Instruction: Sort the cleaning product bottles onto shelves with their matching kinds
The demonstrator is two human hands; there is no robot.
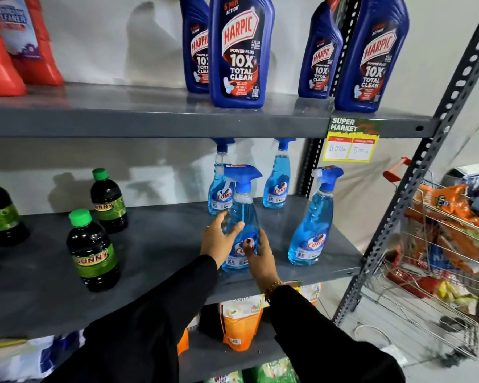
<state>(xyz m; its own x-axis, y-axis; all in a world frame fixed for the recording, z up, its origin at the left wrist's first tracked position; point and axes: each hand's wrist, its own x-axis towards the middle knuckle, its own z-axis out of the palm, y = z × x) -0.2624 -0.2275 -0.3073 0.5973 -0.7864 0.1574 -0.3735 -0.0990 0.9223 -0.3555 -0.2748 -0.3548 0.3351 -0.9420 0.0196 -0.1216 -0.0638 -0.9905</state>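
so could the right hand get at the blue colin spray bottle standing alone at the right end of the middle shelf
Probably yes. The right hand is on the front blue spray bottle, and the grey shelf surface between it and the right-end blue spray bottle looks bare.

The spray bottle (242,225) between my hands is clear, glossy plastic showing blue liquid, with a paper-like label and an opaque blue plastic trigger head, and the middle shelf (155,244) under it is grey painted metal with a dull, smooth sheen. On the shelf above, the dark blue bottles (239,51) are shiny opaque plastic, and far left the red bottles (17,51) look the same; the green-capped dark bottles (93,252) nearer left gleam too. My sleeves (155,327) are matt black cloth, and the cart (437,272) at right is bright wire metal.
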